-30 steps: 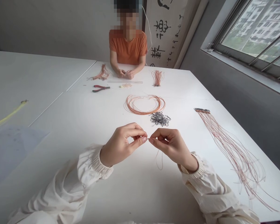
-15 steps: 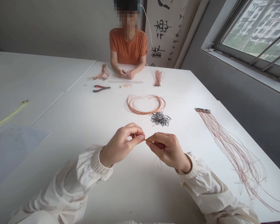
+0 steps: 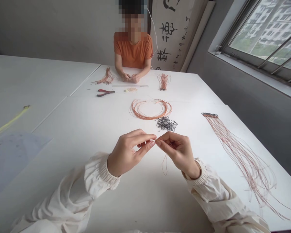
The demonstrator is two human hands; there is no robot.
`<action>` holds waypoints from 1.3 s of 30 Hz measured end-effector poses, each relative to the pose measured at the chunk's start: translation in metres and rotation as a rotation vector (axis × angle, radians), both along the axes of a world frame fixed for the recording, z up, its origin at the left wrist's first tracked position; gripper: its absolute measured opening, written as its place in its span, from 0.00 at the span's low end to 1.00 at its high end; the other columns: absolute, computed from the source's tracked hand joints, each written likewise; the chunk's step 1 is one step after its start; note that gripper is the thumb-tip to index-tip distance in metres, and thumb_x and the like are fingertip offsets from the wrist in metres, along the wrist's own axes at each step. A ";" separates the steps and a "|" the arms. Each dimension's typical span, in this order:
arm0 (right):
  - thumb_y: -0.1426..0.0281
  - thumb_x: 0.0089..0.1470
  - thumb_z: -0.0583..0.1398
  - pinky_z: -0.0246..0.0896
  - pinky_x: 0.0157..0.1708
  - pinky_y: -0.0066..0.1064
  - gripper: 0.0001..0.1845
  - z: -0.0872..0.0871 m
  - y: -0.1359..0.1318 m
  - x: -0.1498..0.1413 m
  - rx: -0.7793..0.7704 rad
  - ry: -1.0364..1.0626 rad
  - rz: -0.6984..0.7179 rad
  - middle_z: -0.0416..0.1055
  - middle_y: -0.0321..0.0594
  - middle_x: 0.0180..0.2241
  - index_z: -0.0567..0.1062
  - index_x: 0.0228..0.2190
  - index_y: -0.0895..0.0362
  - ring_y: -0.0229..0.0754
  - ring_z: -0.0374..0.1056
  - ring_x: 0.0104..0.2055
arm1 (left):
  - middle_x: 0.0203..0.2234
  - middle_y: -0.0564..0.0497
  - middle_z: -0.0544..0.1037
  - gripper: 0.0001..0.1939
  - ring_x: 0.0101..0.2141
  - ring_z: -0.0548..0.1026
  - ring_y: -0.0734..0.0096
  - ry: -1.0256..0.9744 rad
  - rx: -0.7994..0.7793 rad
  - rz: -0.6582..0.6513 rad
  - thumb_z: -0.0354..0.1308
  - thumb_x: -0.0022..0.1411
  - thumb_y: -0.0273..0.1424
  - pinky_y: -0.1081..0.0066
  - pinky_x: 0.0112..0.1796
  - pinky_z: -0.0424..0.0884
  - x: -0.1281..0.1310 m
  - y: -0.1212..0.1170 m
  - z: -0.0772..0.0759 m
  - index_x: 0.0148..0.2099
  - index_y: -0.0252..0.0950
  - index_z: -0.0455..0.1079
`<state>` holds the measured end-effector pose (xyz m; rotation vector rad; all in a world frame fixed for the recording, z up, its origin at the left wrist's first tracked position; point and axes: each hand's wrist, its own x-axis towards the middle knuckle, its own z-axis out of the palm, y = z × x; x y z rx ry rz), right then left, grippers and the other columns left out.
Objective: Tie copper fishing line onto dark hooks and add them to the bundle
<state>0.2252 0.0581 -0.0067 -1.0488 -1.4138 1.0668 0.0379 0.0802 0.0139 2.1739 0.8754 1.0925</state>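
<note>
My left hand (image 3: 127, 150) is closed in a pinch, thumb and index fingertips together on a thin orange cord. Touching those fingertips, my right hand (image 3: 178, 152) pinches the same cord. A loose loop of the thin orange cord (image 3: 165, 168) dangles beneath my right hand. The fingers largely hide the worked spot, so I cannot tell what else is there. Just beyond my hands lies a pile of small dark metal hooks or rings (image 3: 166, 124). Behind the pile rests a coil of orange cord (image 3: 135, 111).
At right lies a bundle of cords (image 3: 229, 142) with dark metal pieces at one end. Across the white table (image 3: 70, 119) sits a person in an orange shirt (image 3: 133, 48). Near them are red-handled pliers (image 3: 105, 93), a clear ruler (image 3: 131, 86) and two cord bundles. A plastic sheet (image 3: 14, 158) lies left.
Both hands have shifted slightly right and up. My right fingers have curled more upright, and the left thumb and index finger now reach further out against the right fingertips.
</note>
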 end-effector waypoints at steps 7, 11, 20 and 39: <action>0.60 0.54 0.65 0.43 0.22 0.30 0.13 0.008 0.004 0.009 -0.132 0.079 0.190 0.59 0.32 0.19 0.76 0.30 0.58 0.34 0.48 0.22 | 0.33 0.49 0.77 0.06 0.34 0.74 0.73 -0.004 0.043 -0.007 0.57 0.65 0.25 0.73 0.37 0.71 -0.003 0.003 0.001 0.42 0.35 0.75; 0.61 0.55 0.64 0.46 0.23 0.29 0.13 0.009 0.006 0.014 -0.116 0.089 0.229 0.62 0.34 0.22 0.74 0.28 0.57 0.34 0.51 0.23 | 0.31 0.49 0.77 0.07 0.32 0.73 0.72 0.045 0.022 -0.041 0.56 0.67 0.27 0.72 0.35 0.70 -0.004 0.004 0.005 0.41 0.36 0.75; 0.65 0.56 0.64 0.53 0.26 0.30 0.10 0.014 0.009 0.032 -0.110 -0.043 0.337 0.68 0.37 0.23 0.76 0.28 0.58 0.36 0.57 0.25 | 0.30 0.49 0.75 0.06 0.31 0.72 0.73 0.075 0.025 -0.053 0.56 0.66 0.25 0.73 0.34 0.68 -0.007 0.003 0.008 0.40 0.34 0.74; 0.63 0.60 0.61 0.60 0.21 0.26 0.11 0.012 0.005 0.013 -0.299 0.173 0.406 0.72 0.38 0.25 0.72 0.33 0.59 0.33 0.63 0.20 | 0.29 0.51 0.73 0.07 0.29 0.69 0.75 0.091 0.072 -0.074 0.54 0.67 0.23 0.74 0.32 0.66 -0.004 0.000 0.005 0.43 0.33 0.74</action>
